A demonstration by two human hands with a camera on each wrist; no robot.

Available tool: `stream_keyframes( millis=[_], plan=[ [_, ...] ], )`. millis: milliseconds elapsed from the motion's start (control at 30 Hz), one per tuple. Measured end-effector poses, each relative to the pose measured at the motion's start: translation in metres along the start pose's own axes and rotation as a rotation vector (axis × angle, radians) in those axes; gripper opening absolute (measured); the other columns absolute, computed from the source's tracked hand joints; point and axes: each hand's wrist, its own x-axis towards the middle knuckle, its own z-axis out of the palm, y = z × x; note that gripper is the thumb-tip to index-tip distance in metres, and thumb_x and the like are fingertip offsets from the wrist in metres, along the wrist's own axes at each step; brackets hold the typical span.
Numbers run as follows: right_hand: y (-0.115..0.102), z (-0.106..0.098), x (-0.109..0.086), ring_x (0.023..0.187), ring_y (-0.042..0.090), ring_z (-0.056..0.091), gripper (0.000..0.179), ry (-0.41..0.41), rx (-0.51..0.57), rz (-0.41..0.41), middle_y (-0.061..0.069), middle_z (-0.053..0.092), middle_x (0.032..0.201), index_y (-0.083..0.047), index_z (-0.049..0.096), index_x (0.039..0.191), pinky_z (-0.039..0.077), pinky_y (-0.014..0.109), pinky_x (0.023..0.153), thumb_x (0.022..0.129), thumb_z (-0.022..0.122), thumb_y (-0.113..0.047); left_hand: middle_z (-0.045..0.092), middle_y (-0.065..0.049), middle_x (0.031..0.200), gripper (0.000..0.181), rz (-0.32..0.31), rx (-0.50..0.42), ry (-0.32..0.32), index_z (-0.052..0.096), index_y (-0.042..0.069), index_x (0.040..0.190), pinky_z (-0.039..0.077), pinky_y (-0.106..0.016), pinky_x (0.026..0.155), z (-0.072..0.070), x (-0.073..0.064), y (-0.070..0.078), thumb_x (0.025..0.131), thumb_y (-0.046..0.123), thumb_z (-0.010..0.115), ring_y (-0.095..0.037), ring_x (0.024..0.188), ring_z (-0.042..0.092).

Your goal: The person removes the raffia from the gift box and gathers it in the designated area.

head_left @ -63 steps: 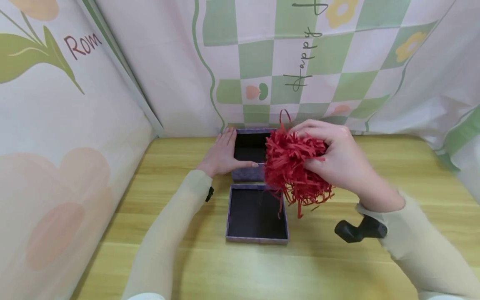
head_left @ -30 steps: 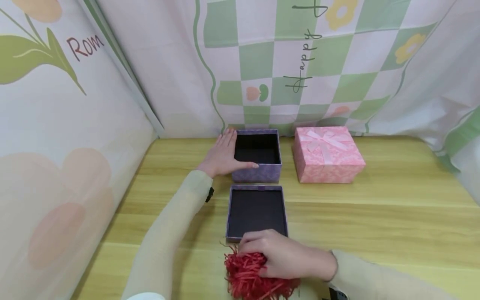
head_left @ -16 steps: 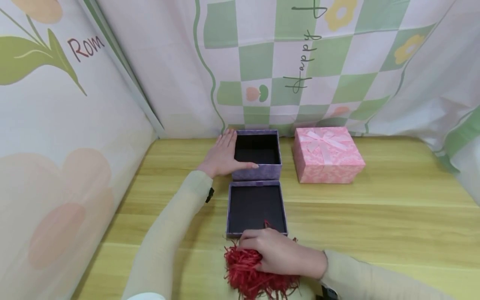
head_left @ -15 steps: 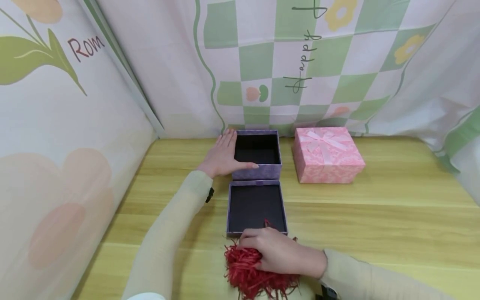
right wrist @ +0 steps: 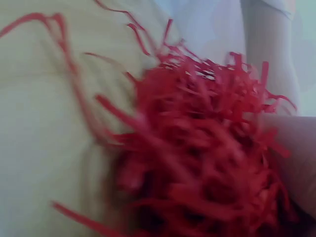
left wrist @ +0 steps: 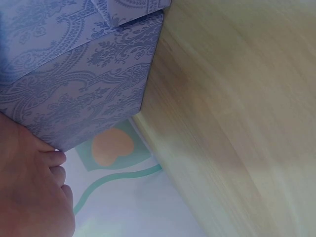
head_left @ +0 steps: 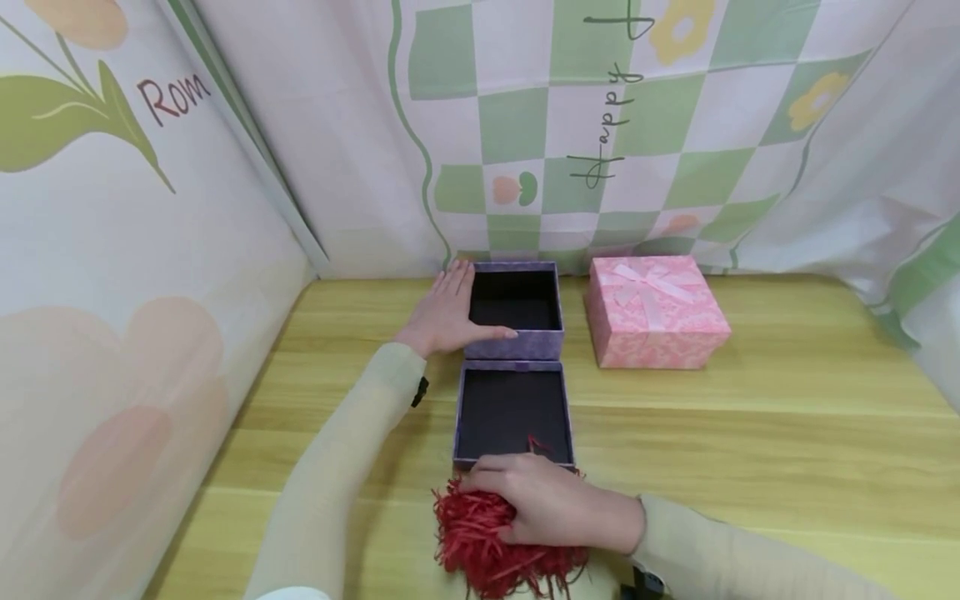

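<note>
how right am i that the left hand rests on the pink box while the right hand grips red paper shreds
One slip: the head view shows the left hand on the purple box, not the pink one; the right hand does grip red paper shreds.

From the head we look forward and down at the bench [head_left: 750, 450]; close up, left wrist view shares its purple box [left wrist: 74, 91], right its red shreds [right wrist: 192, 148].

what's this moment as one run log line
left hand: touching purple box | right hand: gripping red shreds | purple lid: off | pink box: closed
</note>
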Motion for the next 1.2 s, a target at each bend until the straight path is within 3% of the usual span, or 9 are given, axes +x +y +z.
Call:
stream_keyframes(
  millis=[233,333,500,633,733,867,967,1067,1200],
  plan=[
    [-0.007,-0.029,-0.003,0.121,0.01,0.058,0.071,-0.087,0.012,0.03,-0.006,0.059,0.136,-0.02,0.061,0.141,0.054,0.04,0.095,0.082,0.082,-0.055,-0.003,-0.012,0.17,0.134,-0.003,-0.007,0.0,-0.003,0.006,0.163,-0.007,-0.033,0.121,0.002,0.0,-0.001,0.075,0.096,0.043,-0.021,0.153,-0.011],
    [-0.008,-0.043,-0.006,0.124,0.014,0.056,0.076,-0.084,0.0,0.05,-0.005,0.057,0.141,-0.022,0.061,0.142,0.053,0.045,0.097,0.081,0.079,-0.062,-0.004,-0.012,0.17,0.134,-0.006,-0.011,-0.006,-0.004,0.006,0.162,-0.008,-0.033,0.121,0.001,0.0,-0.001,0.075,0.096,0.043,-0.02,0.153,-0.012],
    [-0.007,-0.062,-0.011,0.124,0.012,0.057,0.061,0.011,0.017,0.048,-0.007,0.06,0.137,-0.02,0.067,0.136,0.051,0.041,0.1,0.088,0.075,-0.057,-0.005,-0.011,0.17,0.135,-0.019,-0.013,-0.019,-0.005,0.006,0.162,-0.01,-0.031,0.12,0.001,0.001,-0.002,0.074,0.096,0.043,-0.019,0.152,-0.013],
    [-0.005,-0.07,-0.013,0.11,0.006,0.063,0.028,0.124,0.087,-0.029,-0.01,0.068,0.12,-0.018,0.076,0.119,0.054,0.03,0.093,0.099,0.069,-0.036,-0.004,-0.012,0.17,0.136,-0.021,-0.017,-0.016,-0.005,0.006,0.162,-0.009,-0.032,0.12,0.003,0.002,-0.004,0.074,0.097,0.043,-0.019,0.153,-0.013],
    [-0.004,-0.07,-0.014,0.098,0.001,0.066,0.013,0.174,0.151,-0.094,-0.011,0.071,0.107,-0.018,0.077,0.11,0.056,0.024,0.085,0.1,0.069,-0.021,-0.004,-0.012,0.17,0.136,-0.02,-0.024,-0.006,-0.004,0.006,0.162,-0.008,-0.032,0.121,0.003,0.002,-0.004,0.073,0.097,0.044,-0.02,0.153,-0.012],
    [-0.007,-0.064,-0.015,0.085,0.001,0.066,0.026,0.161,0.237,-0.103,-0.013,0.071,0.095,-0.019,0.072,0.12,0.057,0.023,0.071,0.095,0.076,-0.023,-0.003,-0.012,0.17,0.135,-0.019,-0.025,0.002,-0.002,0.005,0.163,-0.008,-0.032,0.121,0.003,0.001,-0.003,0.074,0.096,0.045,-0.021,0.154,-0.01],
    [-0.009,-0.059,-0.015,0.082,0.001,0.064,0.032,0.146,0.266,-0.105,-0.014,0.069,0.094,-0.02,0.073,0.124,0.054,0.02,0.07,0.094,0.077,-0.031,-0.004,-0.012,0.17,0.135,-0.018,-0.02,-0.002,-0.003,0.006,0.163,-0.009,-0.032,0.12,0.002,0.001,-0.003,0.074,0.096,0.044,-0.021,0.153,-0.012],
    [-0.008,-0.056,-0.015,0.088,0.003,0.063,0.025,0.176,0.248,-0.147,-0.012,0.068,0.098,-0.02,0.077,0.118,0.053,0.018,0.079,0.096,0.075,-0.032,-0.004,-0.012,0.17,0.136,-0.014,-0.02,-0.001,-0.003,0.006,0.163,-0.009,-0.032,0.12,0.001,0.001,-0.002,0.073,0.097,0.043,-0.02,0.153,-0.012],
    [-0.004,-0.06,-0.018,0.103,0.006,0.064,0.026,0.229,0.225,-0.129,-0.011,0.069,0.111,-0.021,0.076,0.119,0.054,0.026,0.088,0.095,0.076,-0.03,-0.002,-0.012,0.17,0.137,-0.003,-0.02,-0.001,-0.002,0.005,0.163,-0.008,-0.032,0.121,0.001,-0.001,-0.001,0.072,0.098,0.042,-0.021,0.153,-0.01]
  ],
)
